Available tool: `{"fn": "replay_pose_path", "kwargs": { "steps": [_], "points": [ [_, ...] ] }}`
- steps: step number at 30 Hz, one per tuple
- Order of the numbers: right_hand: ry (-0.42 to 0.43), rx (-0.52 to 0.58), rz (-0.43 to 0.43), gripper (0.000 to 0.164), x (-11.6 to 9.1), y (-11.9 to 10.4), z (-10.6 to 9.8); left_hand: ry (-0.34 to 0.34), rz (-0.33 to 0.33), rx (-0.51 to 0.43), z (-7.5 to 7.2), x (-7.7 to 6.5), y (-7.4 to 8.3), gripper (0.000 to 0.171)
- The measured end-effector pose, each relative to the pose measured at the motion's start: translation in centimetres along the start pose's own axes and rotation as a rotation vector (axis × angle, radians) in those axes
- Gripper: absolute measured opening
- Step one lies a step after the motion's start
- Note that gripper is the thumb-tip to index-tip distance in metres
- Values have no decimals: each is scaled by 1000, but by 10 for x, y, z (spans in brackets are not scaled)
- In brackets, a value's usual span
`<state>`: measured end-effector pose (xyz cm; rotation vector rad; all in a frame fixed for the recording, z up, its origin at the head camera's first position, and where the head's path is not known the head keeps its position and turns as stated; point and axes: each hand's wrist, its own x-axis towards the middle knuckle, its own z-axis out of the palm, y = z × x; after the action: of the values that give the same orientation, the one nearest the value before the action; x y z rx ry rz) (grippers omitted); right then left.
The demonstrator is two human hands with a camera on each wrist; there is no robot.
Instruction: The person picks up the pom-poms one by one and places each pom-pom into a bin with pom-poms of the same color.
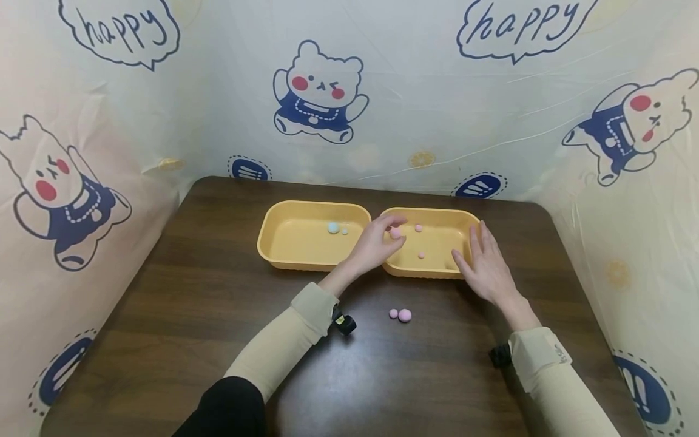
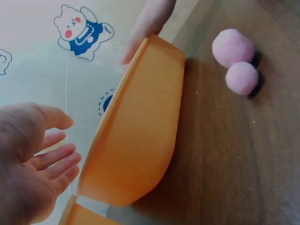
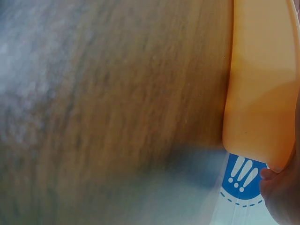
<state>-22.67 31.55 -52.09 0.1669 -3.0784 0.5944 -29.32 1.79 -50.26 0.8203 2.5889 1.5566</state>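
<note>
My left hand hovers over the left end of the right-hand yellow tray, its thumb and fingers apart. A pink ball shows between them in the head view; in the left wrist view the left hand is spread with nothing gripped. Two smaller pink balls, one at the back and one nearer the front, lie in that tray. My right hand rests at the tray's right end, fingers extended along the side and thumb at the front rim. The right wrist view shows only part of this hand.
Another yellow tray stands just left, holding a larger blue ball and a tiny blue ball. On the brown table, in front of the trays, a small pink ball sits beside a bigger pink ball. Printed sheeting surrounds the table.
</note>
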Motion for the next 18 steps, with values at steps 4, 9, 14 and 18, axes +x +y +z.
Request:
{"fn": "replay_pose_path", "kwargs": {
  "steps": [4, 9, 14, 18],
  "points": [
    [1, 1, 1, 91, 0, -1, 0, -19, -17, 4, -6, -12, 12, 45],
    [-1, 3, -3, 91, 0, -1, 0, -30, -28, 30, -10, -24, 14, 50],
    [1, 0, -4, 91, 0, -1, -1, -36, -4, 60, -15, -35, 14, 54],
    [-9, 0, 3, 91, 1, -1, 0, -33, 35, 55, -17, -44, 14, 54]
  ]
}}
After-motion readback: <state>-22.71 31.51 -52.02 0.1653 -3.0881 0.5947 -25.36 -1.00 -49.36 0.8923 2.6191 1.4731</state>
